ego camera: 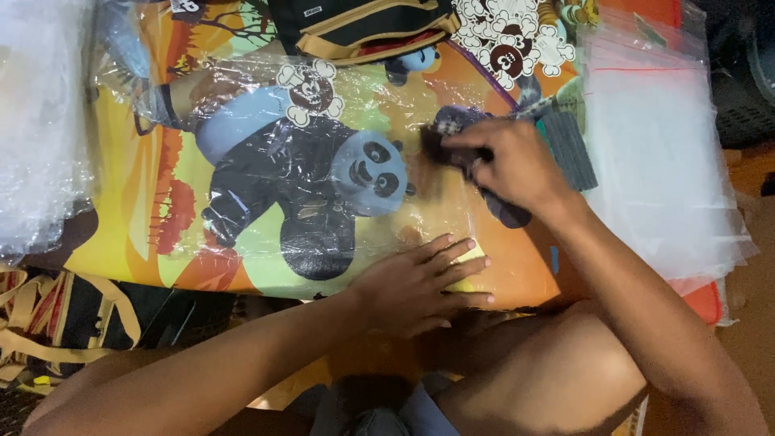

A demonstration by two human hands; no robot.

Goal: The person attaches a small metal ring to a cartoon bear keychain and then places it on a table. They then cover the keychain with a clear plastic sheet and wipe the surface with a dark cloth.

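The clear plastic bag (323, 153), with its panda-print bag inside, lies flat across the work surface, its long axis running left to right. The left hand (416, 282) presses its near edge, fingers flat and spread — holding nothing. The right hand (508, 165) is nearer the bag's open right end (fingers curled around a dark cloth-like piece (452, 133)) — just beside a stack of clear bags (654, 161).

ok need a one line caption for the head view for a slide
Left hand flat on a clear plastic bag over a panda-print bag, right hand pressing a dark cloth onto it.
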